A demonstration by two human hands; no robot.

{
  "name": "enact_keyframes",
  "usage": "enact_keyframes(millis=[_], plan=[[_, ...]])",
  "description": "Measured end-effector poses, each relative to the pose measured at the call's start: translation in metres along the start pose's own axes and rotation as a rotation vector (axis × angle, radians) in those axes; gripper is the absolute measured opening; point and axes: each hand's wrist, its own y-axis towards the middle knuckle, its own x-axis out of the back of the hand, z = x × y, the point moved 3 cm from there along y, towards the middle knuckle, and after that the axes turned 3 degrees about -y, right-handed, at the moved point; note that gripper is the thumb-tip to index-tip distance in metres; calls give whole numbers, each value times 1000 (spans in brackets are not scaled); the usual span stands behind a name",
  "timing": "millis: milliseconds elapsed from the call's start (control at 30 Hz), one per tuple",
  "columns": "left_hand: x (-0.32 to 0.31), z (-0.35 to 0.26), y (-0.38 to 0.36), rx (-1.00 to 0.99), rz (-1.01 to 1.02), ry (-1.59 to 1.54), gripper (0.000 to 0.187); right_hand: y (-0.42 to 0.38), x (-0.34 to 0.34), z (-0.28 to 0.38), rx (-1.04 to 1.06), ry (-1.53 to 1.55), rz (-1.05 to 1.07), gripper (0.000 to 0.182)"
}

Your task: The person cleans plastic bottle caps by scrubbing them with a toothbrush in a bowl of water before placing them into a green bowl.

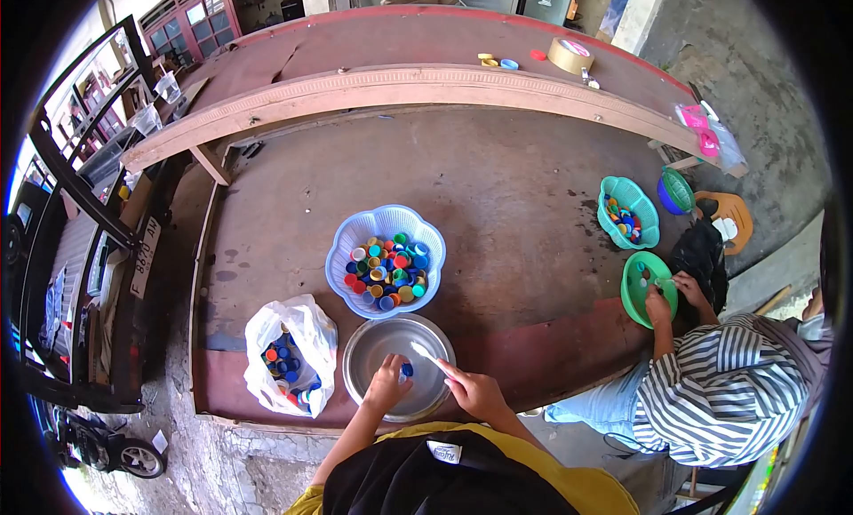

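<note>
Over the metal bowl (355, 386), my left hand (387, 387) is closed on a blue bottle cap (407, 370). My right hand (473, 392) grips a slim white tool (425, 351), whose tip points left above the bowl; its exact kind is too small to make out. Just beyond the bowl stands a light blue plastic basket (338, 239) filled with bottle caps (387, 271) of many colours. A white plastic bag (258, 337) sits left of the bowl, its mouth open on mostly blue caps (283, 359).
At right, a person in a striped shirt (720, 391) works with both hands at a green bowl (629, 293). Near them is a teal basket (606, 220) of caps. A wooden beam (400, 84) crosses the table's far side, with a tape roll (569, 57) behind it.
</note>
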Motion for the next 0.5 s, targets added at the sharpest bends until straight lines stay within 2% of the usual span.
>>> enact_keyframes(millis=[67,167,267,367,500], plan=[[0,0,0,-36,-60,-166,39,-1,-4,-4,58,11,-36,47],[-3,6,-6,-12,-88,-256,42,-1,-4,-4,63,-7,-29,47],[13,-18,-6,-53,-130,-274,49,0,0,2,36,18,-9,45],[21,-23,-7,-113,-92,-55,55,-3,-3,-1,35,-4,9,45],[26,-32,-9,-123,-110,206,50,-4,2,3,43,13,7,44]])
